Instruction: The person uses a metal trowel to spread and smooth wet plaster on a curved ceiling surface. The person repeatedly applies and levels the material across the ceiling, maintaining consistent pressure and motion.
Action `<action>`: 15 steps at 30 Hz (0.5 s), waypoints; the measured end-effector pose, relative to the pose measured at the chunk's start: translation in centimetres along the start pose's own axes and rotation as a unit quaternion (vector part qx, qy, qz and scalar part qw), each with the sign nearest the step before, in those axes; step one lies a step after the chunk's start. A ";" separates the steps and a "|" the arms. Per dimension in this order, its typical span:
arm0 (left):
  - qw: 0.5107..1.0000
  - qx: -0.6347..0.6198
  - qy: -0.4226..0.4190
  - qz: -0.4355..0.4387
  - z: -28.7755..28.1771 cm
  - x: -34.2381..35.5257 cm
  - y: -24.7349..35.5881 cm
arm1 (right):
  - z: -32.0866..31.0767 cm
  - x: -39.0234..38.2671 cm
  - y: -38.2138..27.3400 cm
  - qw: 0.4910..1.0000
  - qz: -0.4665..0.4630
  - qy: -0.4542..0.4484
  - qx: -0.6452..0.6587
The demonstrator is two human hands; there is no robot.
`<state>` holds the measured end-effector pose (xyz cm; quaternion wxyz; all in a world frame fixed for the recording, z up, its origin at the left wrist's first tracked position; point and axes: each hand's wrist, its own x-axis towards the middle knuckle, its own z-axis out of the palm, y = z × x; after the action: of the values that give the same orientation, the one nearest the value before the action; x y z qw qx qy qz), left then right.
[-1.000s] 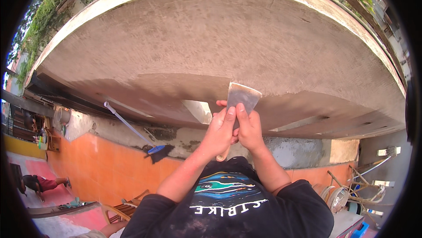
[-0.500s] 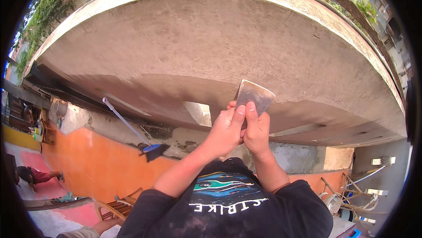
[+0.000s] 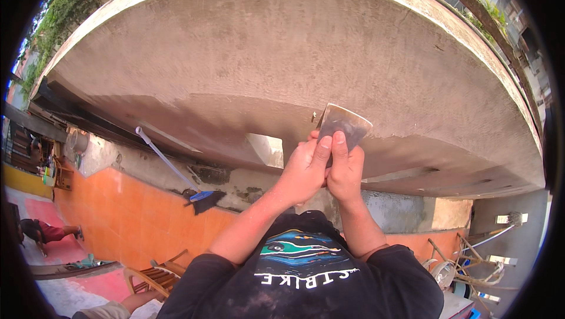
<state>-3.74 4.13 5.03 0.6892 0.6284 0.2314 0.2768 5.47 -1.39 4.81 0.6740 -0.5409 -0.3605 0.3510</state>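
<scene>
Both my hands grip one wide metal scraper [image 3: 349, 122]. My left hand [image 3: 304, 166] is closed around it from the left, and my right hand [image 3: 346, 178] from the right, thumbs side by side on the blade's lower part. The handle is hidden inside my fingers. Its pale, slightly curved edge points up and away from me, against or just in front of a grey-brown plastered wall [image 3: 253, 42]; I cannot tell if it touches. A small mark [image 3: 313, 116] shows on the wall left of the blade.
A rectangular opening [image 3: 268, 149] pierces the wall. Below it, a long-handled broom [image 3: 204, 198] with dark bristles leans over the orange floor [image 3: 129, 219]. A wooden chair [image 3: 156, 278] and a person's leg are at lower left; another person [image 3: 50, 232] is farther left. Bamboo poles [image 3: 465, 254] stand at right.
My hands and the scraper have shifted very slightly to the right, the grip unchanged. The small wall mark beside the blade now shows. At far left, the distant person has moved a little.
</scene>
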 end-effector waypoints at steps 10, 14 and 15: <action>0.997 -0.066 -0.011 -0.049 0.5 -2.0 -1.2 | 0.0 -1.7 1.2 0.999 0.036 0.004 0.011; 0.998 -0.042 0.009 -0.044 0.1 -1.8 -2.5 | 0.0 -1.6 1.9 0.999 0.037 0.015 -0.011; 0.999 -0.029 0.018 -0.024 0.0 -1.4 -2.3 | 0.1 -1.3 1.7 0.999 0.034 0.017 -0.013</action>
<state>-4.57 3.00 2.74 0.7091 0.5977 0.2505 0.2778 4.56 -2.18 3.04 0.6606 -0.5676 -0.3351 0.3593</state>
